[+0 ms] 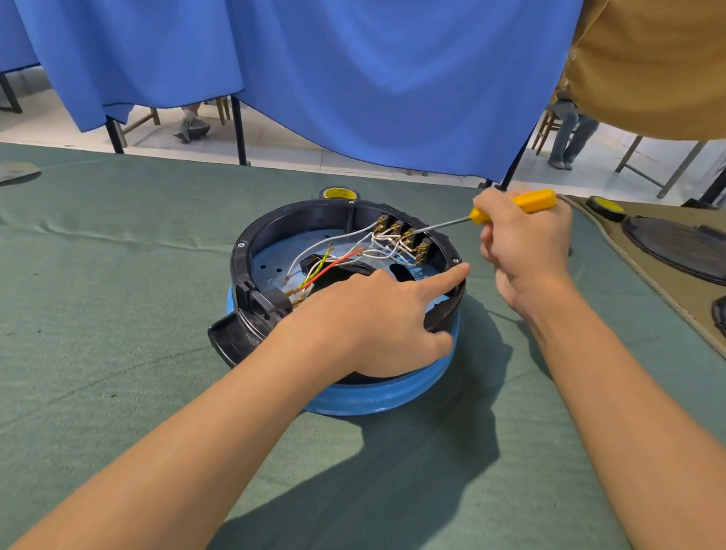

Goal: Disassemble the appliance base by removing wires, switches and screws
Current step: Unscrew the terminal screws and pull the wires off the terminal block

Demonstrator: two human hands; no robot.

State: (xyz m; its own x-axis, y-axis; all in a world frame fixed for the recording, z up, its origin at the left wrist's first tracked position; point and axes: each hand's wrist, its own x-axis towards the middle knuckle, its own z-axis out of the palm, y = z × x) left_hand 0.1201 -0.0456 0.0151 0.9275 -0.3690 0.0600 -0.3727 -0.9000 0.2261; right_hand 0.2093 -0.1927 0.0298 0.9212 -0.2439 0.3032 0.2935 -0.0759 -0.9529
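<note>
A round appliance base (243, 263), black rim over a blue shell, lies upside down and open on the green cloth. Inside run white, red and yellow-green wires (332, 264) to a row of brass-terminal switches (404, 235) at the far rim. My left hand (375, 318) rests on the near rim, thumb hooked outside, index finger stretched toward the right rim. My right hand (524, 250) grips a yellow-handled screwdriver (523, 201); its metal tip touches the switch row.
Green cloth (93, 343) covers the table. A small yellow and grey object (8, 173) lies far left. On the right, an olive mat (668, 251) carries black round lids (690, 252). Blue curtain (323, 60) hangs behind; people's legs show beyond it.
</note>
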